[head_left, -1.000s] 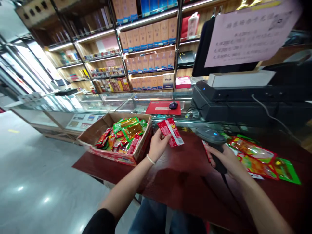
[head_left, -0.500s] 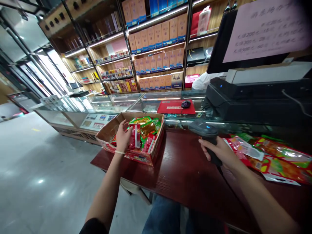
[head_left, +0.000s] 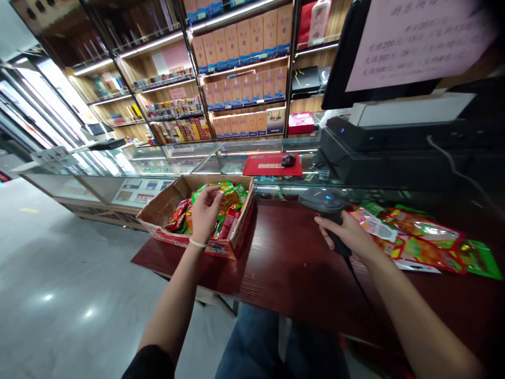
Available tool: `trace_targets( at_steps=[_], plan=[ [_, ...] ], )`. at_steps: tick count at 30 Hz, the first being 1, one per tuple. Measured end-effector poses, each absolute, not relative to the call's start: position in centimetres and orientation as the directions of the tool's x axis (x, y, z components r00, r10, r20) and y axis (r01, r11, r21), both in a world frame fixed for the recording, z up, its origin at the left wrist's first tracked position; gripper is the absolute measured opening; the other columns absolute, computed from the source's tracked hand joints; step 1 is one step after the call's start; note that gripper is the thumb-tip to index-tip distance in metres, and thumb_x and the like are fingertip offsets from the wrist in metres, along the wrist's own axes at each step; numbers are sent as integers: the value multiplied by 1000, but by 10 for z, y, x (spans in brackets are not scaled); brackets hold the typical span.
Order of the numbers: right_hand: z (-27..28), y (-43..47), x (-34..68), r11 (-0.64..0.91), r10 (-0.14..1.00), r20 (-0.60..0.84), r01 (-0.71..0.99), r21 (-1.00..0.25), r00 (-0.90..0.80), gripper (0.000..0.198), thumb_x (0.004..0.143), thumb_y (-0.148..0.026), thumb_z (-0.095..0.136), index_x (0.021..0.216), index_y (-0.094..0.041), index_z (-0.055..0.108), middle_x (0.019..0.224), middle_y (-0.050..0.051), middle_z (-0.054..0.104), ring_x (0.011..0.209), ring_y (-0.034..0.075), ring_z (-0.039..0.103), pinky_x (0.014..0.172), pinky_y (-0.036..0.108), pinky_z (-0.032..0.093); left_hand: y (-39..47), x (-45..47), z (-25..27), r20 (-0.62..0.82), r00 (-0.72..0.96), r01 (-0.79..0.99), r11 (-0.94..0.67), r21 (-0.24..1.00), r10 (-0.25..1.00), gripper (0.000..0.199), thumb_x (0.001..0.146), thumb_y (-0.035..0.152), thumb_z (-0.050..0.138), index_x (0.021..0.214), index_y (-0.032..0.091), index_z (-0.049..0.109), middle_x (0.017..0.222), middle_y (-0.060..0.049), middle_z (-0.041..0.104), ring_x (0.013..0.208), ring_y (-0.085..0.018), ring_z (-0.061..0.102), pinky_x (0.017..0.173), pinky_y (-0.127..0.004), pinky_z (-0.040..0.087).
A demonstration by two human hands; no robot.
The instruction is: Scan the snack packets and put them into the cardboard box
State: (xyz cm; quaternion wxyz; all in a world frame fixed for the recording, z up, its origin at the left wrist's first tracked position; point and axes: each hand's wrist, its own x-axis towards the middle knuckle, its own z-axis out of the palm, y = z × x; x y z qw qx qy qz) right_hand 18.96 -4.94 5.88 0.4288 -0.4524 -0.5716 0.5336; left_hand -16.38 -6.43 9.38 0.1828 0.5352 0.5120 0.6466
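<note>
My left hand [head_left: 205, 213] is over the cardboard box [head_left: 183, 241], its fingers loosely bent and the thumb apart, with nothing visible in them. Inside the box lie shiny snack packets [head_left: 232, 197], mostly green, gold and red; my hand hides some of them. A red packet [head_left: 178, 215] rests toward the box's left side. My right hand [head_left: 353, 234] is wrapped round the handle of a black barcode scanner [head_left: 325, 202], whose head shows a blue light. Its cable runs down past my wrist. To the right of this hand, more snack packets [head_left: 424, 237] lie in an overlapping pile.
The box and the pile sit on a dark red wooden table [head_left: 284, 263]. Behind it runs a glass counter [head_left: 232, 148] with a red mat [head_left: 258, 165] and a black mouse [head_left: 288, 160]. At right stands a monitor [head_left: 342, 58] bearing a pink paper sign.
My left hand has shifted slightly right within the box, and the red packet beside it no longer shows there. The view has turned a little; my right hand still grips the scanner.
</note>
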Motion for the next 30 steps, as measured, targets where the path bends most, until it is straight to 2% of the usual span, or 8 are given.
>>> trace_targets(
  at_steps=[10,21,26,30],
  plan=[
    [53,-42,259,8,999,6,72,-997,-33,42,72,-54,77,86,-24,50,53,-7,53,35,11,47,34,25,39,-58,-38,87,479,-97,229,-448,864,873,28,86,35,64,109,20,64,89,-3,70,80,-15,68,77,-27,54],
    [27,-41,340,-12,984,6,96,-995,180,43,71,-51,79,88,-27,48,53,-7,52,34,12,44,33,25,35,-7,85,-22,223,99,174,-238,956,970,22,85,34,61,102,20,63,83,-2,71,73,-14,67,72,-27,51],
    [31,-45,352,-7,975,1,35,-999,224,40,72,-51,78,85,-27,48,54,-6,52,35,12,45,33,26,35,-1,115,-43,176,137,365,-215,906,975,18,86,32,60,99,20,66,85,-2,72,76,-15,67,74,-26,49],
    [31,-45,350,-1,972,2,14,-1000,236,41,72,-50,79,87,-27,48,54,-6,52,35,11,44,33,26,36,5,131,-45,149,218,641,-256,724,965,26,89,43,58,95,21,68,89,-5,73,83,-19,67,76,-28,48]
  ],
)
